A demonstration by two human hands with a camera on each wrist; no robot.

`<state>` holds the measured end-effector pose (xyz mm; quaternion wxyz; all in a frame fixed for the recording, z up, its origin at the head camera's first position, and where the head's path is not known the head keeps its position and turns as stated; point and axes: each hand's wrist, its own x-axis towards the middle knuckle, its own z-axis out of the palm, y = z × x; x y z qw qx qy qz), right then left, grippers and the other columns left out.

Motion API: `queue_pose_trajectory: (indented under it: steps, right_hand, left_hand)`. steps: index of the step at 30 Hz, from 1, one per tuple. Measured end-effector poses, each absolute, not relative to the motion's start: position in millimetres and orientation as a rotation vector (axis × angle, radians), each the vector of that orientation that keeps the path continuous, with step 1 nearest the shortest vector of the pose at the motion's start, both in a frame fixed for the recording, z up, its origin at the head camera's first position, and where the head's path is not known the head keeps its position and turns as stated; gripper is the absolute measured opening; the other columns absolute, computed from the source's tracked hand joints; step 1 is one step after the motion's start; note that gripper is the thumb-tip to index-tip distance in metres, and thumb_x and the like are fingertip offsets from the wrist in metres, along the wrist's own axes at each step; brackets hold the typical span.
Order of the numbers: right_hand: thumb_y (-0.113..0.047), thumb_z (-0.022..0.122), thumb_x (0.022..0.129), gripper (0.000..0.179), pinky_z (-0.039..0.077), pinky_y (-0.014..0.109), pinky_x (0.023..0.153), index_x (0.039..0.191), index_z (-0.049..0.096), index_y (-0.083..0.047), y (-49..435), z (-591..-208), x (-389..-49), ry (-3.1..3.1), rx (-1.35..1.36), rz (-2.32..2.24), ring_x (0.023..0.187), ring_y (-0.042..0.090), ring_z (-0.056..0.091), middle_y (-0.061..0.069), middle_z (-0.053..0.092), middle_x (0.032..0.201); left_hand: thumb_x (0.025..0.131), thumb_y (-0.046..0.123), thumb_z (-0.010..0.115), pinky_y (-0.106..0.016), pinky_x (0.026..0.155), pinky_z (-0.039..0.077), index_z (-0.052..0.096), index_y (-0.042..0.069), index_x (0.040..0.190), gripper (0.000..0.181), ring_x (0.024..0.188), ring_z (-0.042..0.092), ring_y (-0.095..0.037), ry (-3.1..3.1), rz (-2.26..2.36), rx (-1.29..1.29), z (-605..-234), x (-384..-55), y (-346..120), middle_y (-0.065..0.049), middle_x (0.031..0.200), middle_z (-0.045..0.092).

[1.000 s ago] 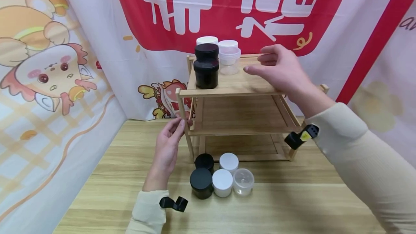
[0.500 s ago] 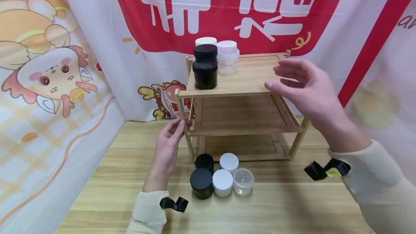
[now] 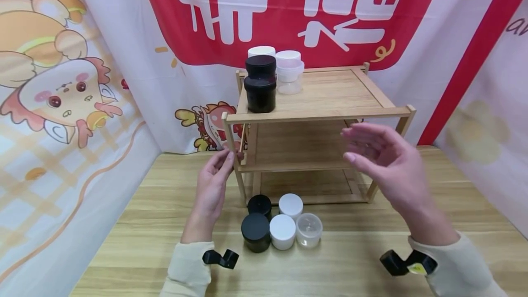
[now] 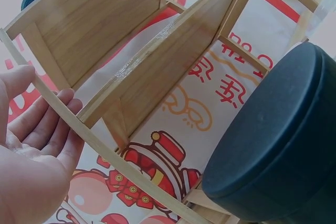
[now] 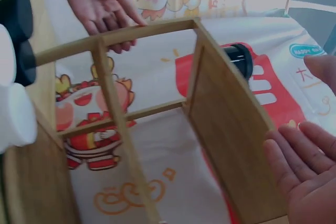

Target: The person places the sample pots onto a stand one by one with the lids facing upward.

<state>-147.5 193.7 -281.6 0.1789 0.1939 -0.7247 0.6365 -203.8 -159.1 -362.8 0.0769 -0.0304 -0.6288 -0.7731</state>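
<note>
A three-tier wooden shelf rack [image 3: 321, 116] stands at the back of the table. My left hand [image 3: 212, 184] holds its front left post, with the thumb on the near side and the fingers behind, as the left wrist view shows. My right hand [image 3: 385, 164] is in the air before the rack's right side, fingers loosely bent and nothing between them. On the top shelf, at the left, two black jars [image 3: 261, 84] are stacked. Behind them are a white-lidded jar [image 3: 261, 51] and a stack of clear and white jars [image 3: 289, 72].
In front of the rack, grouped on the table [image 3: 350, 260], stand two black jars [image 3: 255, 230], two white jars [image 3: 283, 231] and a clear jar [image 3: 309, 229]. A printed curtain [image 3: 198, 81] hangs close behind the rack and along the left side.
My right hand has drawn back from above the top shelf, moving right and then down in front of the rack. My left hand has stayed on the post, and the jars have not moved.
</note>
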Motion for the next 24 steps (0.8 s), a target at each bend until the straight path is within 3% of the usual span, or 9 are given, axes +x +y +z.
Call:
queue_pose_trajectory:
  steps: [10,15,24]
  right_hand:
    - [0.016,0.081,0.085,0.056,0.059,0.019,0.101,0.137,0.063,0.004,190,-335,-149,-2.049,0.673,1.729,0.122,0.013,0.072,0.004,0.074,0.134]
    - [0.015,0.086,0.080,0.061,0.056,0.018,0.105,0.136,0.065,0.001,185,-352,-151,-2.100,0.676,1.673,0.123,0.012,0.071,0.008,0.074,0.135]
    - [0.012,0.087,0.081,0.054,0.055,0.017,0.107,0.130,0.069,0.001,178,-373,-155,-2.121,0.653,1.696,0.120,0.006,0.071,0.010,0.075,0.131]
  left_hand:
    - [0.112,0.019,0.060,-0.030,0.120,0.046,0.059,-0.001,0.143,0.037,0.125,0.062,-0.015,-1.863,-2.322,-0.091,-363,-205,-158,0.007,0.120,0.070]
    - [0.112,0.019,0.059,-0.031,0.121,0.045,0.058,0.000,0.143,0.036,0.126,0.061,-0.015,-1.860,-2.326,-0.086,-363,-205,-158,0.008,0.120,0.071]
    - [0.112,0.019,0.060,-0.032,0.122,0.044,0.060,0.001,0.141,0.034,0.126,0.064,-0.015,-1.853,-2.323,-0.100,-363,-205,-159,0.007,0.119,0.074]
